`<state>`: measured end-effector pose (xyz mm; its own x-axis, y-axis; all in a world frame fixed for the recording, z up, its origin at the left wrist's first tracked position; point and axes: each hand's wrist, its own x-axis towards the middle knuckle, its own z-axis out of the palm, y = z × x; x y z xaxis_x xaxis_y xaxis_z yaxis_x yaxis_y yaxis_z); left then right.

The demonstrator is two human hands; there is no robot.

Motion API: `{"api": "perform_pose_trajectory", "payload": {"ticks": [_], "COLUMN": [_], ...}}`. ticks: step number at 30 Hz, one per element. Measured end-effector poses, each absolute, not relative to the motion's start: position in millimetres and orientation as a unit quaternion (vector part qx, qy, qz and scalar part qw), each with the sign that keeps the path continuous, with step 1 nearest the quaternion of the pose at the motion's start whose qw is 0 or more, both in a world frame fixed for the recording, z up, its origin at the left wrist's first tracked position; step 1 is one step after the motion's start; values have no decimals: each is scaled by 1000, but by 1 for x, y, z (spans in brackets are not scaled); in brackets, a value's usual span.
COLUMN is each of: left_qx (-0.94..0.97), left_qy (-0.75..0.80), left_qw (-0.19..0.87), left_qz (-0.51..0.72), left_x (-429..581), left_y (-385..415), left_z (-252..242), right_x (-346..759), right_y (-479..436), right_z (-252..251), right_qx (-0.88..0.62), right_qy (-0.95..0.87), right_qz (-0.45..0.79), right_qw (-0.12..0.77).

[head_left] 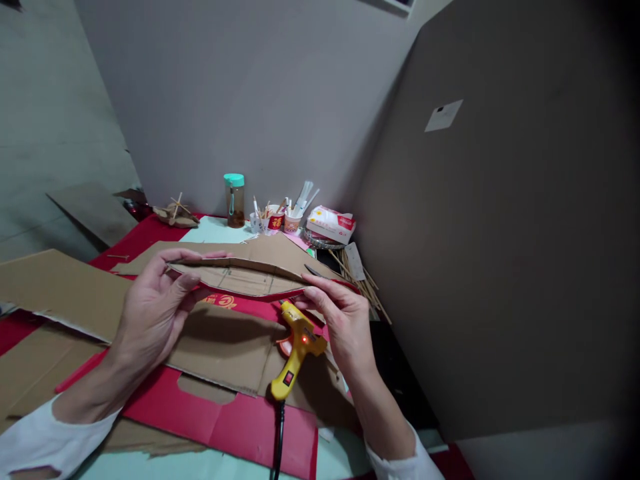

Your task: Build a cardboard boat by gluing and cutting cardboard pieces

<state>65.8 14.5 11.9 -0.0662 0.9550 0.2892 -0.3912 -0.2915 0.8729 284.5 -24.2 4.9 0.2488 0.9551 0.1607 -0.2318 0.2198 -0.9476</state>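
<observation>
Between both hands a long, narrow cardboard piece (245,280) is held up level, brown inside with a red lower edge and curved sides. My left hand (155,307) pinches its left end between thumb and fingers. At the right end, my right hand (340,313) grips it the same way. Below the piece lies a yellow glue gun (297,343) with a lit red light, its black cord running toward me. It rests on brown cardboard (220,347) just left of my right wrist. A dark pointed blade tip (313,270) shows by my right fingers; the rest is hidden.
Red card sheets (270,427) and more cardboard (65,287) cover the table. Behind stand a bottle (235,203) with a teal lid, cups of sticks (275,219) and a tissue pack (330,225). Thin wooden sticks (367,287) lie at right, beside a grey partition (500,267).
</observation>
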Motion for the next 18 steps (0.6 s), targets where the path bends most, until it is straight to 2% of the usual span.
{"api": "perform_pose_trajectory", "payload": {"ticks": [11, 18], "left_qx": [418, 392], "left_qy": [355, 390], "left_qw": [513, 572], "left_qz": [661, 606], "left_x": [64, 67], "left_y": [18, 24], "left_z": [12, 2], "right_x": [289, 287], "right_y": [-17, -21], "right_z": [1, 1], "right_qx": [-445, -478], "right_qy": [-421, -444], "right_qz": [403, 336], "right_qw": [680, 679]}}
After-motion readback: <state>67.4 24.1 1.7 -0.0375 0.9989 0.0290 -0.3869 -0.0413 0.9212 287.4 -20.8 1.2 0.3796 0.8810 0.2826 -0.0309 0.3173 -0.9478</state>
